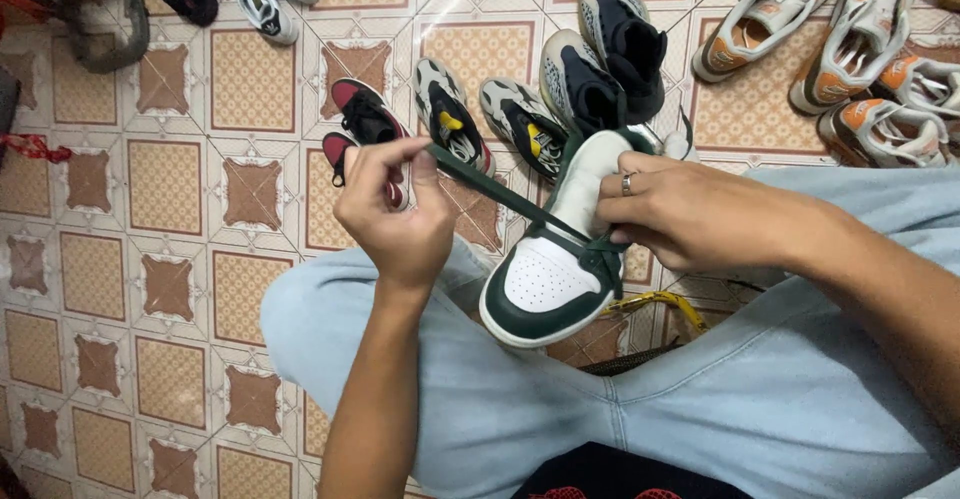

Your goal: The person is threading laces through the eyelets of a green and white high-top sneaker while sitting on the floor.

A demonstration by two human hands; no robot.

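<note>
A white and dark green high-top sneaker (552, 269) rests on my lap, toe pointing toward me. My left hand (395, 214) pinches one end of a dark green lace (500, 192) and pulls it taut up and to the left. My right hand (690, 209), with a ring on one finger, grips the side of the sneaker near the lower eyelets, where the lace is threaded. My legs are in light blue trousers (760, 379).
Several other shoes lie on the patterned tiled floor (170, 259): a red and black pair (362, 119), a grey, black and yellow pair (485, 119), dark blue knit shoes (605, 54), orange and white sneakers (850, 49) at the right. A yellow object (660, 302) shows under my right leg.
</note>
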